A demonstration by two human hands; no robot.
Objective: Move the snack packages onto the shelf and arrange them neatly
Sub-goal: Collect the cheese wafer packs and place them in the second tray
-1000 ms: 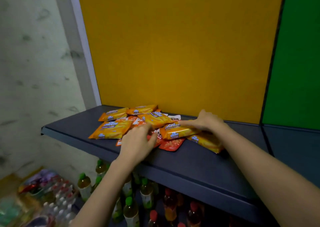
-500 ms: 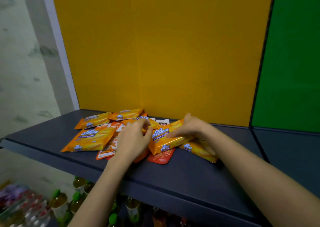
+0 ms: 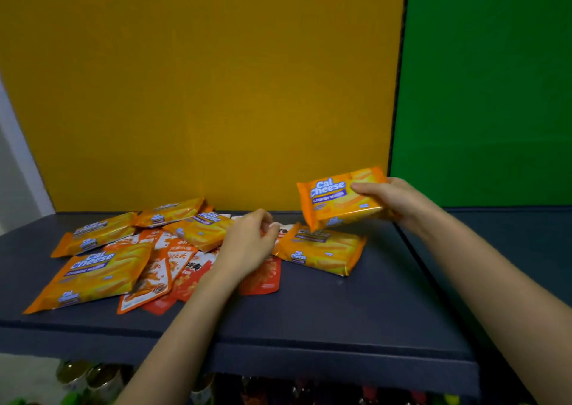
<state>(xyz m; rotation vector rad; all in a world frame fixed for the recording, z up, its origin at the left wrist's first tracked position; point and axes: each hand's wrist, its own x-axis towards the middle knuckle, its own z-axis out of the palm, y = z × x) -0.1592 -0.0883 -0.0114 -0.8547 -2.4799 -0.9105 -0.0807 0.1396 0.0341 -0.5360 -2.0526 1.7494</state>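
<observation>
Once flat, wafer pack [image 3: 337, 200] now aloft.

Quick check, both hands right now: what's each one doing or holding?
Left hand: curled over the pile of snack packs; whether it grips anything cannot be told.
Right hand: closed on a Cal Cheese pack, lifted off the shelf.

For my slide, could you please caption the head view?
Right hand lifts a Cal Cheese pack above the shelf.

Before us we see a yellow back panel [image 3: 198, 89] meeting a green panel [image 3: 489, 89] at a dark seam, a pale wall [image 3: 15, 169] at far left, and blurred bottles [image 3: 89, 376] in dim light below.
</observation>
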